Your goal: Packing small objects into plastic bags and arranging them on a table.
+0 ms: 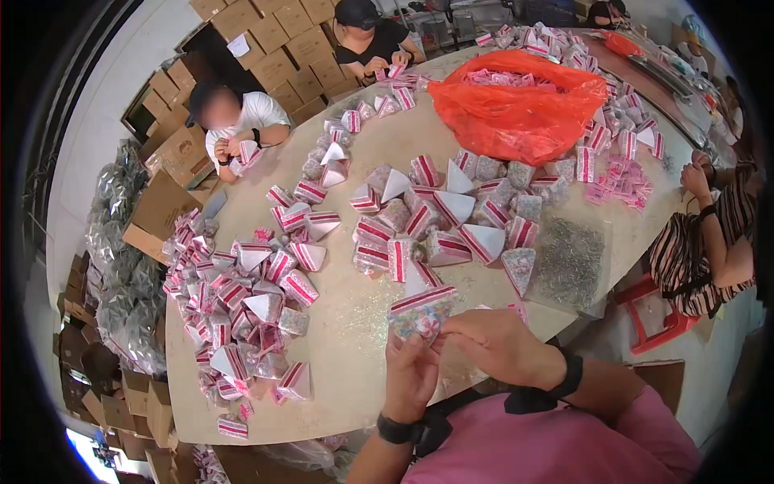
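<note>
My left hand (409, 377) grips a small clear bag (422, 313) of mixed coloured bits, topped by a pink, red and white striped header card. Its fingers and thumb press the bag from below, just over the near part of the table. Beside the bag's right edge, my right hand (506, 347) is closed in a pinch. Its back faces up, so whatever its fingertips hold is hidden. Beyond the hands lies a heap of similar carded bags (451, 208). Right of it rests a shallow tray (603, 278) holding many small metal pieces.
A larger heap of bags (250, 298) covers the table's left side. Farther back sits an open red plastic bag (516, 121) with pink packets inside. Loose pink cards (619, 184) lie at right, near a red stool (657, 319). Other people sit around the table.
</note>
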The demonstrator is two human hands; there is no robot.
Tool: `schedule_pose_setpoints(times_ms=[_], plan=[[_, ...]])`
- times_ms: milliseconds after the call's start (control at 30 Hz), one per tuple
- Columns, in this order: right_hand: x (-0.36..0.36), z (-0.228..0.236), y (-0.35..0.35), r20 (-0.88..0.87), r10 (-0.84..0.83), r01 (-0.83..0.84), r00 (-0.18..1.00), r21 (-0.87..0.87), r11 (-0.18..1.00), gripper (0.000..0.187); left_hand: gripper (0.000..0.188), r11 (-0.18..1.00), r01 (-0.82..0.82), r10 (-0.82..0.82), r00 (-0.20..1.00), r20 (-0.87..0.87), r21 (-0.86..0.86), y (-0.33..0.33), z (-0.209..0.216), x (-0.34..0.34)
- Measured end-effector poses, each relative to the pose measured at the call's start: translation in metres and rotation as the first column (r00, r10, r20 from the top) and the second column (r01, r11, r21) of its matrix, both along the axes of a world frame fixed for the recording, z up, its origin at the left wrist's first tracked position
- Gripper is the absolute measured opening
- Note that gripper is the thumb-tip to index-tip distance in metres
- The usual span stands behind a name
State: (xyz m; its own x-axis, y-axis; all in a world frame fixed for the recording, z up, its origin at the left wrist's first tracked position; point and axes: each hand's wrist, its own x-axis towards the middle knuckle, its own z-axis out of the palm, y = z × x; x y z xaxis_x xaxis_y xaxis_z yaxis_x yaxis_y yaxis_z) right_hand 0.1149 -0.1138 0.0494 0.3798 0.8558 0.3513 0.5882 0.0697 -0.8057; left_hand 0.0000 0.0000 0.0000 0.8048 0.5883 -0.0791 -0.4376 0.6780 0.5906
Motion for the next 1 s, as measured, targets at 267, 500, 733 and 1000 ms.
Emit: schedule_pose_setpoints(times_ms=[267, 500, 733, 1000], plan=[[-0.005, 0.000, 0.009, 0.103, -0.026, 0.025, 0.994, 0.012, 1.000, 0.019, 0.047, 0.993, -0.073, 0.077, 0.996, -0.038, 0.093, 0.001, 0.004, -0.003], [-0.006, -0.001, 0.009, 0.136, -0.060, 0.059, 0.989, 0.012, 0.998, 0.017, 0.055, 0.985, -0.092, 0.095, 0.995, -0.016, 0.147, 0.001, -0.002, -0.003], [-0.006, 0.000, 0.008, 0.154, -0.065, 0.065, 0.986, 0.006, 0.998, 0.015, 0.060, 0.961, -0.148, 0.167, 0.984, -0.065, 0.232, -0.003, -0.002, -0.001], [-0.005, -0.005, 0.007, 0.125, -0.115, 0.117, 0.986, -0.009, 0.993, 0.013, 0.068, 0.902, -0.230, 0.297, 0.944, -0.141, 0.364, -0.010, -0.004, 0.003]])
